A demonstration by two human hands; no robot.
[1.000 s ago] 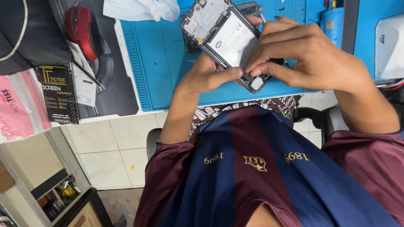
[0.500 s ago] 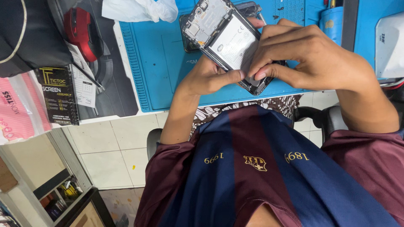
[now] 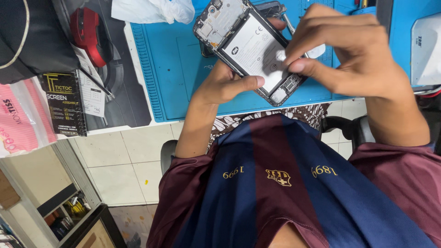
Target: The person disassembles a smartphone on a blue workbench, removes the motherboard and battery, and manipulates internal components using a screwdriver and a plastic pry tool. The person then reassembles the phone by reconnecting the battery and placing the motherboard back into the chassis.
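Phone (image 3: 250, 48) with back off, sitting tilted over blue mat (image 3: 174, 69). Left hand (image 3: 225, 85) gripping phone edge; right hand (image 3: 349, 50) pinching near battery (image 3: 257, 50).

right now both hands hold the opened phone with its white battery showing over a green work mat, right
Not quite: the ribbed rubber work mat is blue, not green, as the head view shows. Both the left hand and right hand do hold the opened phone with its white battery.

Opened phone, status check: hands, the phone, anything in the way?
Left hand grips the opened phone from below, thumb on its lower edge. Right hand fingertips press on the white battery. Phone held above the blue mat; nothing in the way.
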